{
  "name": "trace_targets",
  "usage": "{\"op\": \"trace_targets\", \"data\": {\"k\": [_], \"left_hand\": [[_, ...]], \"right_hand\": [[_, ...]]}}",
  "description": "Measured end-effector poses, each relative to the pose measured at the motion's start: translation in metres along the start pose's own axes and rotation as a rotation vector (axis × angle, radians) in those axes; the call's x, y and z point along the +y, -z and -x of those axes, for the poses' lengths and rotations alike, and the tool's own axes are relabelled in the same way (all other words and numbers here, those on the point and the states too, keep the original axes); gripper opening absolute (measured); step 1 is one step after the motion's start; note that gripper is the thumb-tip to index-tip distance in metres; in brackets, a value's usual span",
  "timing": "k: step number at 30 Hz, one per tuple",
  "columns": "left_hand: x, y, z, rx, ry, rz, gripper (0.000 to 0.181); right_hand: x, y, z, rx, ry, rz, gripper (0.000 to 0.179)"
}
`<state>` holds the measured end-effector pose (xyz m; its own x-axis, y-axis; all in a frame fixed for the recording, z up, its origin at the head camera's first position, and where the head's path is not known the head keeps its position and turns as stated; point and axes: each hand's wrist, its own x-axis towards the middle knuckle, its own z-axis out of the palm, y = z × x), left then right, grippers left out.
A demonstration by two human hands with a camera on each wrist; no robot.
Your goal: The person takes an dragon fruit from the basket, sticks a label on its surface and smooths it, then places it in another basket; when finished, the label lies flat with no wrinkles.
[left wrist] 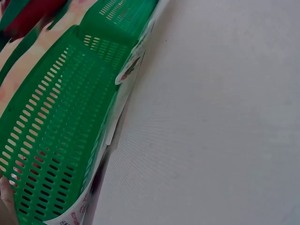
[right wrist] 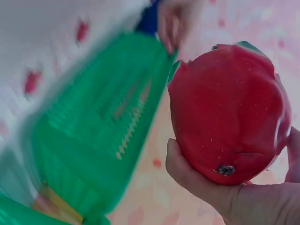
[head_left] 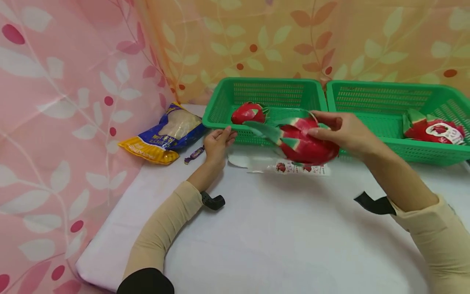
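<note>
My right hand (head_left: 349,132) holds a red dragon fruit (head_left: 312,149) with green scales in the air, in front of the left green basket (head_left: 271,81). In the right wrist view the fruit (right wrist: 229,112) shows its stem end, with thumb and fingers spread around it. At that basket's front left corner my left hand (head_left: 216,149) pinches the rim between thumb and fingers. Another dragon fruit (head_left: 247,113) lies inside this basket. Only a bit of the left hand (left wrist: 6,201) shows in the left wrist view.
Beside it stands a second green basket (head_left: 385,85), with a labelled dragon fruit (head_left: 438,130) at its right. A strip of stickers (head_left: 304,168) lies before the left basket. To the left are a blue and yellow bag (head_left: 169,132) and a small purple-wrapped candy (head_left: 194,155).
</note>
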<state>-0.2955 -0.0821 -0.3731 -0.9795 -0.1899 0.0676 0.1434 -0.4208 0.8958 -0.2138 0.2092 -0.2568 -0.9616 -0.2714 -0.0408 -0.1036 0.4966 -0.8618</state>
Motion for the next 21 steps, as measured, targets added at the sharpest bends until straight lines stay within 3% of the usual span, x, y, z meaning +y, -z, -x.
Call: {"op": "trace_targets", "data": {"k": [6, 12, 21], "left_hand": [[0.003, -0.001, 0.000, 0.010, 0.006, -0.003, 0.010], [0.001, -0.001, 0.000, 0.004, 0.001, -0.007, 0.010], [0.001, 0.000, -0.002, 0.003, -0.015, -0.001, 0.012]], "right_hand": [[0.025, -0.034, 0.030, -0.081, 0.015, 0.027, 0.065], [0.047, -0.051, 0.040, -0.147, -0.037, 0.054, 0.070], [0.068, -0.056, 0.047, -0.289, 0.118, 0.050, 0.072]]}}
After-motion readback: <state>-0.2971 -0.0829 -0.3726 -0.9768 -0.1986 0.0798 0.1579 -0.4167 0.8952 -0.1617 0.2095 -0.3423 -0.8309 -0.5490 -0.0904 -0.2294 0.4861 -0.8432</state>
